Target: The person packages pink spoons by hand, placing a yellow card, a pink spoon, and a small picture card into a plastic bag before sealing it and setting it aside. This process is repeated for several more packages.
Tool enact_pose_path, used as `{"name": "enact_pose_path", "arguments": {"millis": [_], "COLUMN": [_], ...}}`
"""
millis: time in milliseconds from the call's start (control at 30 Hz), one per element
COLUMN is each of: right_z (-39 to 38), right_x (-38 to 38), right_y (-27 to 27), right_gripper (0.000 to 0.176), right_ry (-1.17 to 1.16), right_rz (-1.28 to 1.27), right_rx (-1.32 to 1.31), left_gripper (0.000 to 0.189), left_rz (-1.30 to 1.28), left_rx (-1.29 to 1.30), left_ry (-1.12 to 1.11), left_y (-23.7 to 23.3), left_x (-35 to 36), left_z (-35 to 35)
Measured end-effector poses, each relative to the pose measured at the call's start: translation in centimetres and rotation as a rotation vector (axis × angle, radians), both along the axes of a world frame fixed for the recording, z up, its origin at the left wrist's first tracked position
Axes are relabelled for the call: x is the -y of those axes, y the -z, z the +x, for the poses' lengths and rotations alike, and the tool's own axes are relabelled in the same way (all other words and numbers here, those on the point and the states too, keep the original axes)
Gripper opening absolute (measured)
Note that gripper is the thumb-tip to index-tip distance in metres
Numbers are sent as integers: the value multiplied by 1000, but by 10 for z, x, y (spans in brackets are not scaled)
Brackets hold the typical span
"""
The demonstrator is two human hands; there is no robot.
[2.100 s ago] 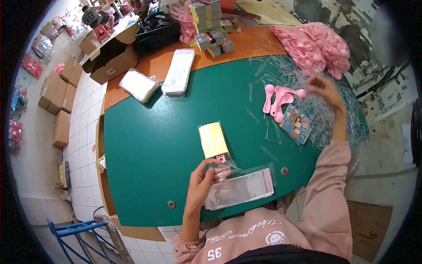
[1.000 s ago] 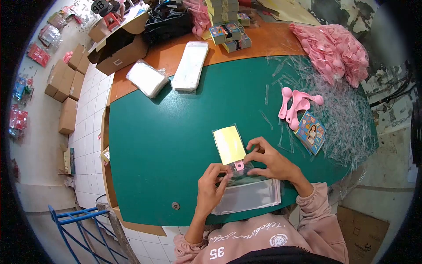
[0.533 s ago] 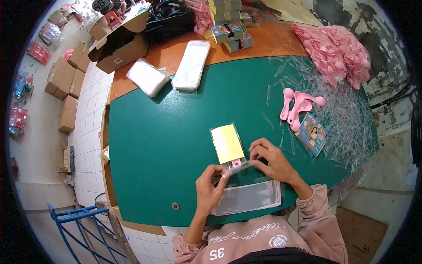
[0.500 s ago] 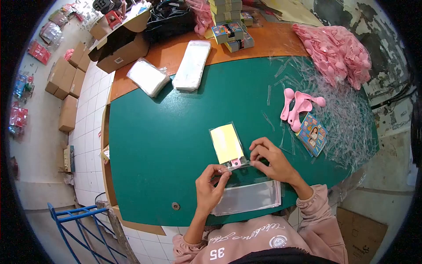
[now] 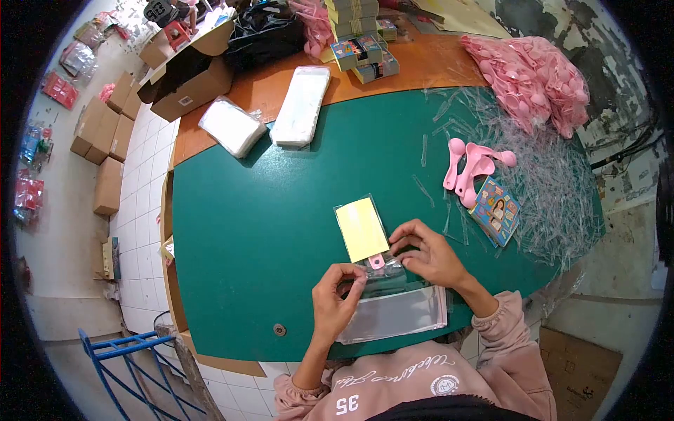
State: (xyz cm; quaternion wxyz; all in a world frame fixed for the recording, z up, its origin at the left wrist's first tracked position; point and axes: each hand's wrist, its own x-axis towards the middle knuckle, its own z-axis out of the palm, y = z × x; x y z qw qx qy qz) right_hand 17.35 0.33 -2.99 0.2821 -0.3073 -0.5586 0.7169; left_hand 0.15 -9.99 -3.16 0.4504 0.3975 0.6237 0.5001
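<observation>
Now the clear sleeve looks slacker below the pink handle, between the left hand, pinching one corner, and the right hand, fingers bent at its other edge.

The yellow card hides the pink spoon except its handle's end.
</observation>
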Motion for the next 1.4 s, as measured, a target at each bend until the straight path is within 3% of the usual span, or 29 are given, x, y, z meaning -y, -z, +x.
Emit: {"name": "enact_pose_path", "arguments": {"millis": [200,267,400,833,900,1033,1100,1200,1267,1367,1400], "right_z": [-1,-1,-4,5,7,9,6,7,10,12,11], "right_x": [-2,-6,-5,-8,-8,-7,-2,-3,-4,-3,-1], "right_y": [5,5,0,-1,8,-3,-11,-19,-10,-5,-4], "right_gripper": [25,25,27,43,44,42,32,23,18,14,13], "right_ry": [-117,47,80,-23,35,-11,-82,-209,-169,-188,-188], "right_rz": [-13,-264,-134,-126,-59,145,657,445,491,308,131], "right_rx": [113,-6,71,61,-55,18,317,434,412,273,204], "left_gripper": [10,10,10,9,9,9,9,9,10,13,12], "left_rz": [33,51,30,40,40,17,13,17,28,-6,-9], "left_rx": [-12,-7,-30,-51,-56,-77,-74,-47,-19,-43,-59], "left_ry": [12,13,41,42,20,-12,-18,-23,-18,7,14], "left_y": [2,1,0,0,0,-1,0,5,5,-1,-1], "left_x": [0,0,0,-1,-1,0,-1,1,1,-1,-2], "left_z": [-1,-1,1,2,3,2,2,1,2,2,2]}}
